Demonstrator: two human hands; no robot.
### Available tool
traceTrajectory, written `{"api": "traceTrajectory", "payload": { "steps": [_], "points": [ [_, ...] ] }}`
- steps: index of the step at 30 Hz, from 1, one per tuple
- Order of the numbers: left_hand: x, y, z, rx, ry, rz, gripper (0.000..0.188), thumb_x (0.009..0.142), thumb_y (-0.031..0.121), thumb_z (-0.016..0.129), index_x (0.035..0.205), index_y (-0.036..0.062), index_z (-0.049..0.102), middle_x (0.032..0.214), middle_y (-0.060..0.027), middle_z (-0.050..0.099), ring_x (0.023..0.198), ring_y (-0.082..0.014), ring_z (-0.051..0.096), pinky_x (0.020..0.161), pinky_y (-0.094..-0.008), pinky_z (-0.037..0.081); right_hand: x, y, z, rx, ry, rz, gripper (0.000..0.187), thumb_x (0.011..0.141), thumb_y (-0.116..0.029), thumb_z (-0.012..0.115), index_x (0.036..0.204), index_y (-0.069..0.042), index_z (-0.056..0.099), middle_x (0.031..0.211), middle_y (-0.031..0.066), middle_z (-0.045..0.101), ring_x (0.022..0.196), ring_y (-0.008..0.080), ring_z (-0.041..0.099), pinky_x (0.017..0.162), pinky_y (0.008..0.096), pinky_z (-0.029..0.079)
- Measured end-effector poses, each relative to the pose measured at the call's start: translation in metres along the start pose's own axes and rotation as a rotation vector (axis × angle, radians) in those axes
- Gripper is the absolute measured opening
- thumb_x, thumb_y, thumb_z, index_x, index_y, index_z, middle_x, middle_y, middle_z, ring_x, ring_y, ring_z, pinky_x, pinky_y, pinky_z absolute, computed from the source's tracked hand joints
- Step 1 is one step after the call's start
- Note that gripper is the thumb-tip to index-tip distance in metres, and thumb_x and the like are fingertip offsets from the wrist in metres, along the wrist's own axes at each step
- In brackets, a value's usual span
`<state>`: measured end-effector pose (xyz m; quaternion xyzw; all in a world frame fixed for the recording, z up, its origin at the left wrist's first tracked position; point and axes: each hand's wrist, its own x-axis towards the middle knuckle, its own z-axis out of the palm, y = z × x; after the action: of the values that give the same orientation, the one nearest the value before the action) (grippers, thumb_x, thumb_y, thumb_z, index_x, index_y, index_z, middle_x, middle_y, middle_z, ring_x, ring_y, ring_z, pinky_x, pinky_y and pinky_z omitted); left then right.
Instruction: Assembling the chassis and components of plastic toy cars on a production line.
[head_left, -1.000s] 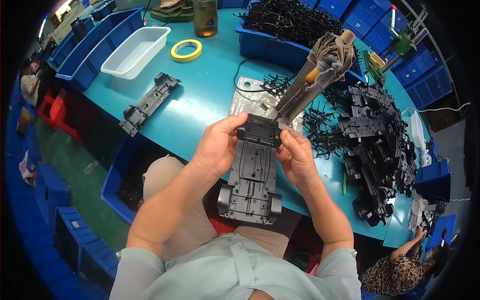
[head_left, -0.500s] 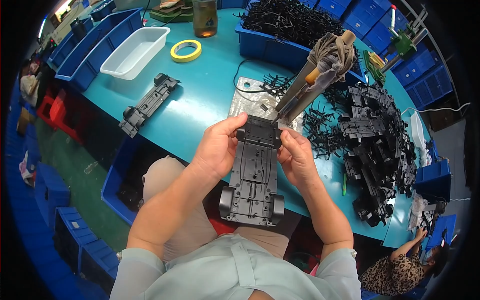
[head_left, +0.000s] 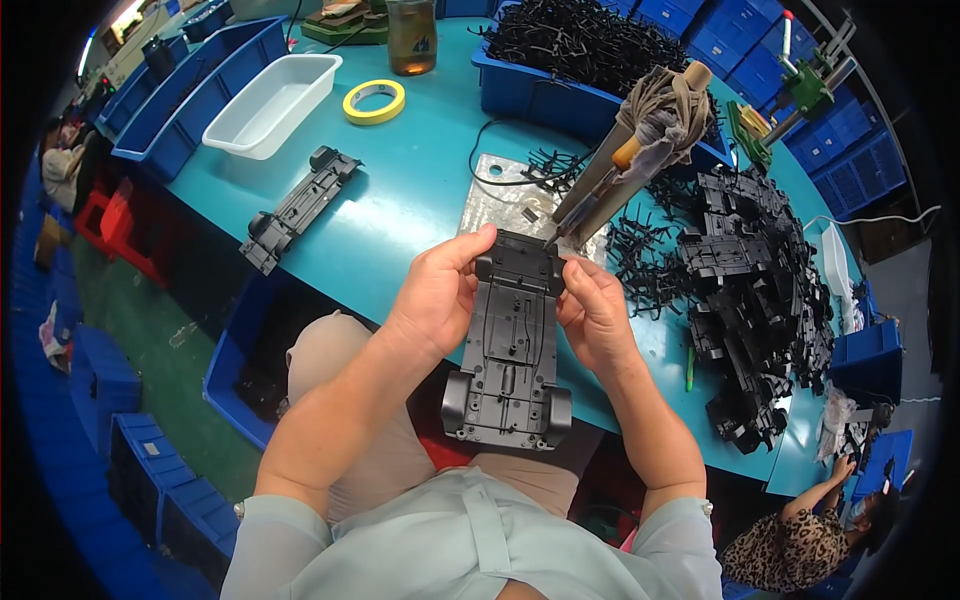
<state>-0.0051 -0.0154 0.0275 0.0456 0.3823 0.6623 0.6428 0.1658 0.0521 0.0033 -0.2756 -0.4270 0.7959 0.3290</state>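
Observation:
Between my two hands is a black plastic toy car chassis [head_left: 512, 345], its long axis pointing away from me and its near end over my lap. My left hand [head_left: 437, 290] grips the far left corner, thumb on top. At the far right corner my right hand [head_left: 594, 310] holds it in the same way. The tip of a soldering iron [head_left: 588, 200], clamped at a slant in a stand wrapped with cloth [head_left: 665, 115], touches or nearly touches the chassis's far right edge; I cannot tell which. Under the stand lies a metal plate [head_left: 483, 205].
A second chassis [head_left: 300, 208] rests at the left, near a white tray [head_left: 270, 105] and yellow tape roll [head_left: 374, 102]. Chassis are heaped [head_left: 755, 290] at the right, beside loose black parts [head_left: 640, 260]. A blue bin [head_left: 540, 100] of such parts stands behind. A co-worker [head_left: 800, 535] sits far right.
My hands and the chassis stay almost in place. The whole view has shifted very slightly. In the far left background a person has come further into sight.

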Motion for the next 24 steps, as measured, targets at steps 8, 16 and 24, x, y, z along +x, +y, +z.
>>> {"api": "traceTrajectory", "payload": {
  "steps": [8,16,24],
  "points": [
    [0.007,-0.003,-0.004,0.004,-0.021,0.011,0.020,0.088,0.021,0.061,0.095,0.0017,0.061,0.090,-0.0066,0.064,0.081,-0.0146,0.061,0.076,-0.0275,0.048,0.000,0.001,-0.003,0.002,0.012,-0.024,0.032,0.090,-0.030,0.062,0.103,0.000,0.059,0.085,0.0011,0.061,0.073,0.0078,0.054,0.066,0.0244,0.046],
    [-0.003,-0.013,-0.015,0.044,-0.057,-0.026,0.021,0.089,0.021,0.059,0.094,0.0005,0.060,0.087,-0.0063,0.063,0.074,-0.0154,0.061,0.066,-0.0284,0.050,-0.011,0.008,-0.004,-0.034,-0.013,0.006,0.027,0.090,-0.025,0.061,0.102,-0.001,0.059,0.086,0.0011,0.062,0.074,0.0077,0.055,0.067,0.0245,0.047],
    [-0.027,-0.028,-0.028,0.191,-0.012,0.214,0.008,0.084,0.013,0.057,0.084,0.0054,0.059,0.075,-0.0005,0.057,0.063,-0.0078,0.053,0.055,-0.0224,0.042,-0.036,0.008,0.013,-0.162,-0.014,-0.018,0.023,0.088,-0.016,0.060,0.105,-0.001,0.061,0.093,0.0025,0.065,0.082,0.0090,0.058,0.071,0.0251,0.047]
  ]
}}
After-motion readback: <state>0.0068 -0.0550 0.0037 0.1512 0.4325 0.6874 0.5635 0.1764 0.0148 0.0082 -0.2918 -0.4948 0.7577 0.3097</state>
